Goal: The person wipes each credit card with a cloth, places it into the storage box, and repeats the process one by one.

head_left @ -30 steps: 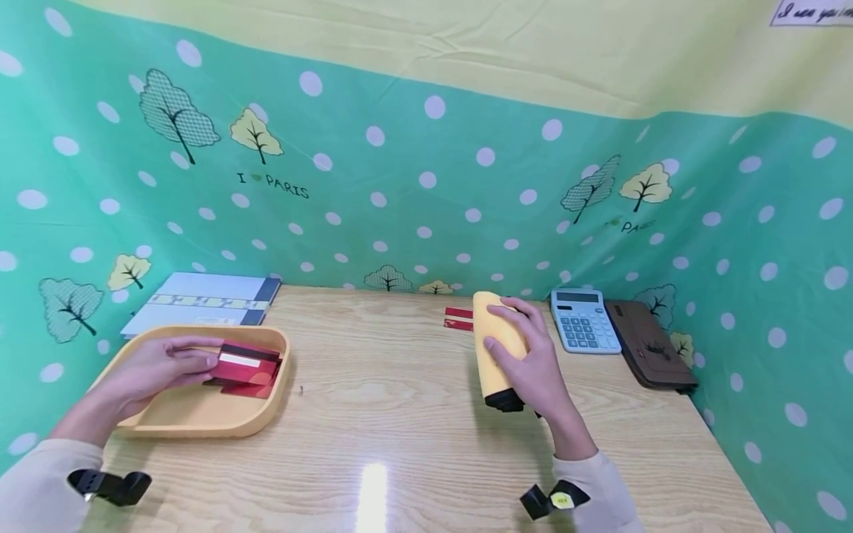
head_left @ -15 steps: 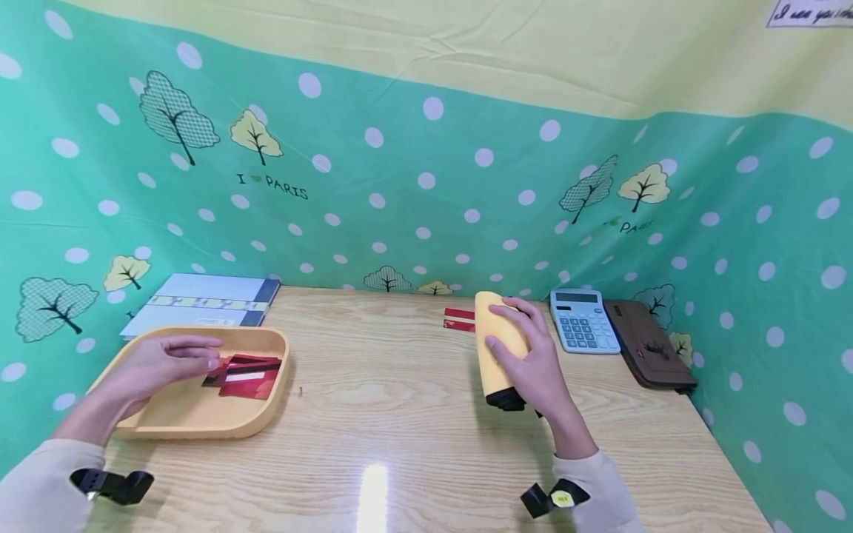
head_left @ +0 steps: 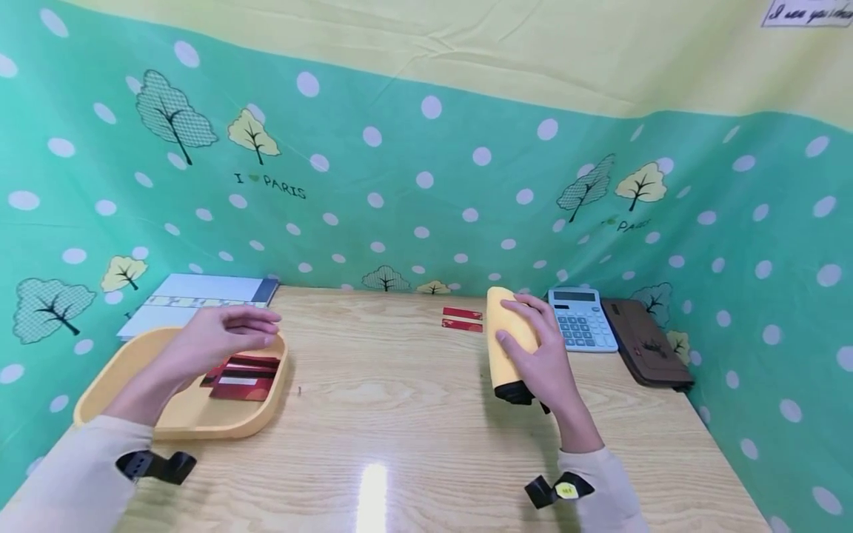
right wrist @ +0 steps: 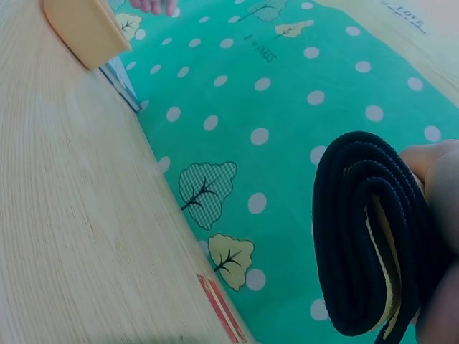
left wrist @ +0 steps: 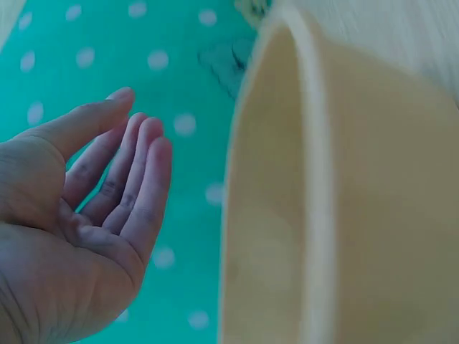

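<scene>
In the head view my left hand (head_left: pixel 223 337) hangs above the cream tray (head_left: pixel 280 385), holding nothing. Its fingers are loosely bent, with thumb and fingertips apart in the left wrist view. Several red bank cards (head_left: pixel 243 389) with dark stripes lie overlapping at the tray's right side, partly behind that hand. My right hand (head_left: pixel 543 355) grips a yellow roll (head_left: pixel 503 340) above the table, thumb on one side and fingers over the top. Black layers wound inside the roll (right wrist: pixel 351 236) show at its end in the right wrist view; its exact kind is unclear.
Red strips (head_left: pixel 462 325) lie flat on the table left of the roll. A blue calculator (head_left: pixel 583 333) and a brown wallet (head_left: pixel 646 344) lie at the back right. Behind the tray is a blue-grey notebook (head_left: pixel 200 285). A green dotted curtain (head_left: pixel 400 185) encloses the table.
My left hand has let go of a red card in the tray, then risen and moved right, away from the cards. My right hand and the yellow roll have shifted slightly right.
</scene>
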The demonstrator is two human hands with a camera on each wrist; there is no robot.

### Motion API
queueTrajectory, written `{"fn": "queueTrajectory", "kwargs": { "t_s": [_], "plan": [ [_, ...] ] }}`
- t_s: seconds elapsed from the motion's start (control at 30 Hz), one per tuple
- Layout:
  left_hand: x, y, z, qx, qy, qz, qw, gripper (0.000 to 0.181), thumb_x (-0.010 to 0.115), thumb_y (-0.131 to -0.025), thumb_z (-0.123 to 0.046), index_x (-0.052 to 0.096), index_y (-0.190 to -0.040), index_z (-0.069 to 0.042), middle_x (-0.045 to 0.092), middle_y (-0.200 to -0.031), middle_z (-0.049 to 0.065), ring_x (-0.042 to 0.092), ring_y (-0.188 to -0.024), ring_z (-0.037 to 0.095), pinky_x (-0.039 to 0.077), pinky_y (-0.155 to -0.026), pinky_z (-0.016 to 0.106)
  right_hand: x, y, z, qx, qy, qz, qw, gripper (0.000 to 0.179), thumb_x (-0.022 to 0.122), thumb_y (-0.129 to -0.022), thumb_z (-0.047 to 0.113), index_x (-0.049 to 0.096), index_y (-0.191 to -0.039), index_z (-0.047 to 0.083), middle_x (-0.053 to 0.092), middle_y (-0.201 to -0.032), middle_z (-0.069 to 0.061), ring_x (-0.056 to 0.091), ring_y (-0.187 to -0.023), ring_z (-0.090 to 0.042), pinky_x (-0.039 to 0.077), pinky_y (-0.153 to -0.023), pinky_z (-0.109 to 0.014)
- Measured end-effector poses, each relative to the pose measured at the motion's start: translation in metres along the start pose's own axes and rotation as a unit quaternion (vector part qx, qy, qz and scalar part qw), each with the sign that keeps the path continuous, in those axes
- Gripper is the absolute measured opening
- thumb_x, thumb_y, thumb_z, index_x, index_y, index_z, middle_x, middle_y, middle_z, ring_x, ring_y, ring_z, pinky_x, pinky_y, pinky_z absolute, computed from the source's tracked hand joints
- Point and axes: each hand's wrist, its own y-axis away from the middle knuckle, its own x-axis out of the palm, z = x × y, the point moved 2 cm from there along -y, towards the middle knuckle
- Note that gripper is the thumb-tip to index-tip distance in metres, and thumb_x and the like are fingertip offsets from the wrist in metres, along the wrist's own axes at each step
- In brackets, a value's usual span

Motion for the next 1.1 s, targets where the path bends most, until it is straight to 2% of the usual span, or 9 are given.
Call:
{"fn": "queueTrajectory", "kwargs": {
  "t_s": [0.13, 0.2, 0.4, 0.57, 0.83, 1.0, 1.1],
  "plan": [
    [0.02, -0.014, -0.025, 0.033, 0.002, 0.014, 0.9993, 0.049, 0.079, -0.093, -0.026, 0.065, -0.134, -0.002, 0.075, -0.119, 0.011, 0.073, -0.1, 0.004, 0.063, -0.088, 0.021, -0.003, -0.002, -0.005, 0.013, 0.005, -0.002, 0.9999, 0.044, 0.072, -0.097, 0.015, 0.064, -0.14, 0.022, 0.041, -0.157, -0.002, 0.039, -0.143, -0.027, 0.044, -0.095, -0.034],
    [0.03, -0.022, -0.034, 0.04, 0.005, 0.019, 0.999, 0.046, 0.079, -0.093, -0.025, 0.066, -0.132, -0.004, 0.074, -0.121, 0.012, 0.073, -0.101, 0.005, 0.062, -0.088, 0.02, -0.006, -0.003, -0.008, 0.022, 0.007, -0.004, 0.9997, 0.045, 0.072, -0.097, 0.016, 0.063, -0.141, 0.023, 0.04, -0.157, 0.0, 0.041, -0.139, -0.027, 0.043, -0.095, -0.036],
    [0.061, -0.052, -0.051, 0.047, 0.023, 0.055, 0.9971, 0.046, 0.079, -0.093, -0.024, 0.066, -0.134, -0.009, 0.073, -0.126, 0.011, 0.072, -0.108, 0.015, 0.062, -0.094, 0.023, -0.013, -0.004, -0.011, 0.036, 0.004, -0.014, 0.9992, 0.045, 0.072, -0.098, 0.017, 0.062, -0.142, 0.024, 0.041, -0.157, 0.0, 0.043, -0.135, -0.026, 0.045, -0.093, -0.032],
    [0.081, -0.076, -0.055, 0.036, 0.054, 0.064, 0.9958, 0.046, 0.077, -0.093, -0.019, 0.064, -0.136, -0.008, 0.07, -0.131, 0.012, 0.071, -0.112, 0.018, 0.061, -0.098, 0.027, -0.016, -0.005, -0.012, 0.043, 0.008, -0.016, 0.9989, 0.046, 0.072, -0.098, 0.019, 0.061, -0.143, 0.025, 0.04, -0.157, 0.0, 0.045, -0.13, -0.025, 0.046, -0.09, -0.029],
    [0.122, -0.114, -0.062, 0.053, 0.076, 0.076, 0.9927, 0.041, 0.077, -0.092, -0.013, 0.067, -0.131, -0.006, 0.07, -0.126, 0.016, 0.068, -0.107, 0.019, 0.061, -0.092, 0.024, -0.024, -0.006, -0.014, 0.047, 0.021, -0.029, 0.9982, 0.047, 0.071, -0.099, 0.019, 0.061, -0.144, 0.025, 0.04, -0.157, -0.002, 0.048, -0.125, -0.025, 0.048, -0.086, -0.024],
    [0.147, -0.134, -0.057, 0.046, 0.085, 0.076, 0.9924, 0.039, 0.078, -0.091, -0.013, 0.069, -0.129, -0.008, 0.069, -0.119, 0.012, 0.065, -0.103, 0.02, 0.06, -0.094, 0.034, -0.025, -0.007, -0.014, 0.046, 0.014, -0.032, 0.9983, 0.047, 0.071, -0.099, 0.019, 0.061, -0.144, 0.025, 0.04, -0.157, -0.002, 0.048, -0.123, -0.024, 0.049, -0.085, -0.022],
    [0.16, -0.144, -0.052, 0.038, 0.085, 0.068, 0.9933, 0.037, 0.079, -0.09, -0.013, 0.071, -0.126, -0.011, 0.066, -0.111, 0.008, 0.06, -0.097, 0.02, 0.056, -0.09, 0.039, -0.026, -0.007, -0.014, 0.048, 0.014, -0.031, 0.9983, 0.047, 0.071, -0.099, 0.019, 0.06, -0.144, 0.025, 0.039, -0.157, -0.002, 0.048, -0.122, -0.024, 0.05, -0.084, -0.022]
  ]
}}
